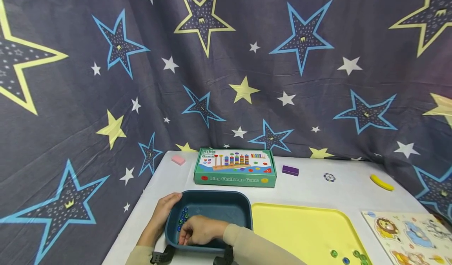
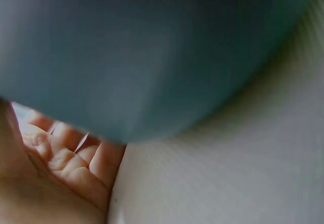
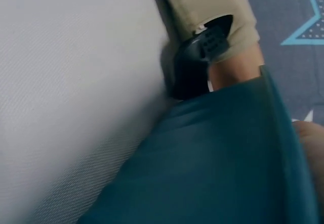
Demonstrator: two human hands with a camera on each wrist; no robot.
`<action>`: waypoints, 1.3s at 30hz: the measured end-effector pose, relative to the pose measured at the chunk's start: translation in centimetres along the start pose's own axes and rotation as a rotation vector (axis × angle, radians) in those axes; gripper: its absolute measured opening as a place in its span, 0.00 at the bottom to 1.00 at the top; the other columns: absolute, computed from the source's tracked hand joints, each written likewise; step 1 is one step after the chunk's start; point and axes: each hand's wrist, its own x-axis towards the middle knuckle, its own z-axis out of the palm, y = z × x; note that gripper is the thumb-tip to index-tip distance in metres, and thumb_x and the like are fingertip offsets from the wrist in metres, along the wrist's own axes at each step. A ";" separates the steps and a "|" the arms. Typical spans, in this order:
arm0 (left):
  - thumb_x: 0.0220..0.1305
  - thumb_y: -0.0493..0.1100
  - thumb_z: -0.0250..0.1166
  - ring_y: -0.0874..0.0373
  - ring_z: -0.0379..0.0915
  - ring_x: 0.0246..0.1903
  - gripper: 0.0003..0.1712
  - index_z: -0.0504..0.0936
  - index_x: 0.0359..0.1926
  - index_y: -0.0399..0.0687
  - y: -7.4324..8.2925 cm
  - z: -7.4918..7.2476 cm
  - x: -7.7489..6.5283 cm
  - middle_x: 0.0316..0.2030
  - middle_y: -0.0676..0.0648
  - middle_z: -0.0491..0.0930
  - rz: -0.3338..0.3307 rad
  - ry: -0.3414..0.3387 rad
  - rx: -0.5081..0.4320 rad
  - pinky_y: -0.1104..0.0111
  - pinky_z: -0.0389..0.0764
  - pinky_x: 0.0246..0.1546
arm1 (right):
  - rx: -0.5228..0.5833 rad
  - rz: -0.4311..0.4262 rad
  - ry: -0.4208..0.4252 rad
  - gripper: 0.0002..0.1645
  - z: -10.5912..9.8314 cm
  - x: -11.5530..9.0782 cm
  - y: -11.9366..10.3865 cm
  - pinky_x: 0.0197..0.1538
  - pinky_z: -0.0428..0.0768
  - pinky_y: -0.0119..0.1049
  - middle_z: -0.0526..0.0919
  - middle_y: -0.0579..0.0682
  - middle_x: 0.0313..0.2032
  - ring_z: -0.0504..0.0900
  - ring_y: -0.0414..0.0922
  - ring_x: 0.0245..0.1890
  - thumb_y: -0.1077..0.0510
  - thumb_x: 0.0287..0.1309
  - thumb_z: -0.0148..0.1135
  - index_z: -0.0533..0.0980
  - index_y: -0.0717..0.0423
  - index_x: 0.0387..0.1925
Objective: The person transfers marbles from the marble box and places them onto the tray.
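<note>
In the head view, a dark teal plastic bin [image 1: 226,196] stands in front of me with several blue and green glass beads [image 1: 184,214] along its left side. My left hand [image 1: 163,212] holds the bin's left wall, its fingertips at the far left corner of the rim. The left wrist view shows the palm and bent fingers [image 2: 76,158] alongside the bin, tips hidden behind it. Inside the bin, my right hand [image 1: 203,229] reaches down beside the beads with fingers bent. I cannot tell whether a bead is between its fingertips. In the right wrist view, the bin wall hides that hand.
A yellow tray [image 1: 296,225] adjoins the bin on the right, with several green and blue beads [image 1: 356,253] near its front right corner. Behind stand a Ring Challenge Game box [image 1: 234,169], pink block [image 1: 178,160], purple block [image 1: 290,171], poker chip [image 1: 329,177] and toy banana [image 1: 381,182]. An animal puzzle board [image 1: 406,233] lies far right.
</note>
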 end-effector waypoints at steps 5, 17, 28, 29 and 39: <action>0.57 0.54 0.60 0.57 0.73 0.38 0.23 0.80 0.41 0.38 -0.1 0.1 0.1 0.36 0.44 0.80 -0.004 -0.015 0.004 0.69 0.72 0.41 | 0.033 0.010 0.030 0.05 -0.6 -0.9 -0.4 0.28 0.73 0.24 0.79 0.41 0.21 0.73 0.30 0.20 0.70 0.49 0.60 0.79 0.59 0.28; 0.57 0.53 0.60 0.58 0.72 0.37 0.21 0.81 0.40 0.40 -0.3 0.1 0.1 0.35 0.46 0.80 0.004 -0.002 0.022 0.69 0.72 0.40 | 0.114 0.070 0.221 0.08 -2.2 -4.3 -0.6 0.27 0.76 0.28 0.82 0.43 0.27 0.79 0.36 0.21 0.68 0.54 0.57 0.81 0.58 0.29; 0.58 0.53 0.59 0.58 0.72 0.39 0.20 0.81 0.40 0.41 -0.1 0.0 0.1 0.36 0.46 0.80 0.020 -0.011 0.049 0.69 0.70 0.43 | 0.175 -0.002 0.374 0.08 -4.6 -9.4 0.0 0.29 0.79 0.38 0.80 0.48 0.32 0.80 0.41 0.23 0.63 0.53 0.61 0.80 0.57 0.37; 0.58 0.53 0.59 0.57 0.72 0.39 0.20 0.81 0.40 0.41 -0.2 0.0 0.1 0.36 0.46 0.80 0.022 -0.006 0.052 0.69 0.70 0.43 | 0.183 -0.001 0.394 0.07 -4.8 -9.9 0.1 0.29 0.79 0.38 0.80 0.48 0.32 0.80 0.41 0.23 0.61 0.53 0.62 0.79 0.55 0.36; 0.58 0.55 0.59 0.57 0.71 0.40 0.23 0.81 0.41 0.40 -0.3 0.0 0.2 0.37 0.45 0.80 0.022 -0.004 0.057 0.68 0.70 0.44 | 0.262 -0.014 0.498 0.12 -6.5 -14.7 2.2 0.20 0.69 0.28 0.77 0.53 0.28 0.68 0.36 0.18 0.56 0.54 0.62 0.76 0.57 0.39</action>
